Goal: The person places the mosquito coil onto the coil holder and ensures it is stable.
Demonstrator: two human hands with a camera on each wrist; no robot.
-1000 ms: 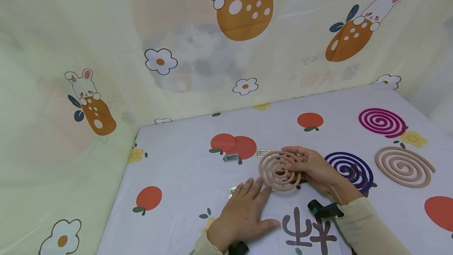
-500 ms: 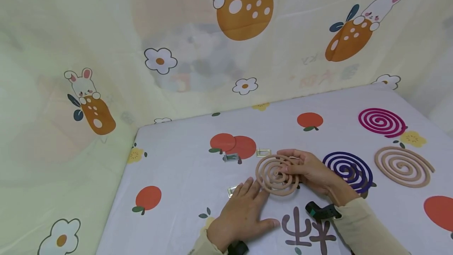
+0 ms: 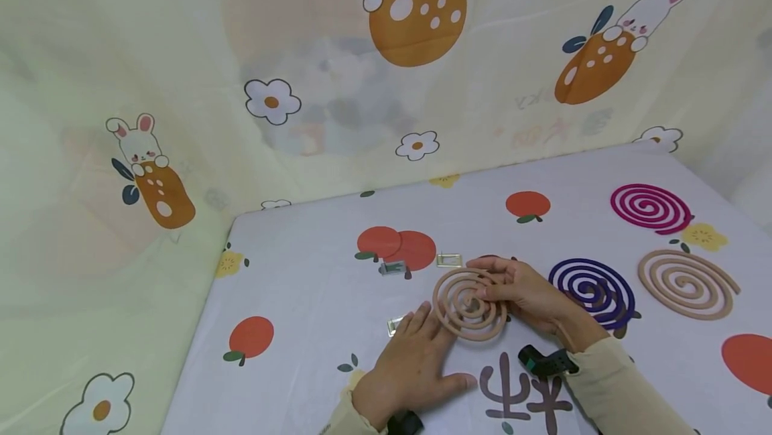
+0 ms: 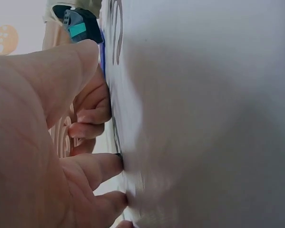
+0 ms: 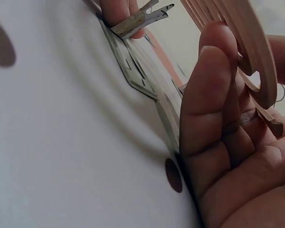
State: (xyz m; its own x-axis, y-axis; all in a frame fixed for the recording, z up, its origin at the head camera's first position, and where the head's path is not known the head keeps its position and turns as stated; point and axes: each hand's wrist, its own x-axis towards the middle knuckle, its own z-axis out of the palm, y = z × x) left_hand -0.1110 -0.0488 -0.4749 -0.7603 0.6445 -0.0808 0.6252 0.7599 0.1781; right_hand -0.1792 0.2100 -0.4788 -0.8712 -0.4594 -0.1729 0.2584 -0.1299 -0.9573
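Note:
A tan mosquito coil (image 3: 456, 328) is held tilted above the table by my right hand (image 3: 537, 297), its thumb and fingers on the far right side. The right wrist view shows the coil (image 5: 256, 52) raised over a thin metal coil stand (image 5: 137, 78) with an upturned prong. My left hand (image 3: 413, 368) lies palm down with fingers extended, and its fingertips (image 5: 114, 12) touch the stand near that prong. From the head view, the coil mostly hides this stand. Another metal stand (image 3: 395, 325) shows beside the left fingers.
Two more small metal stands, one (image 3: 393, 267) and another (image 3: 449, 260), lie farther back. A dark blue coil (image 3: 563, 287), a second tan coil (image 3: 654, 287) and a magenta coil (image 3: 621, 210) lie to the right on the printed tablecloth (image 3: 301, 274). Printed curtains rise behind and at the left.
My right hand has brought the tan coil slightly left and nearer to me, towards the left fingers. The left hand has stayed in place.

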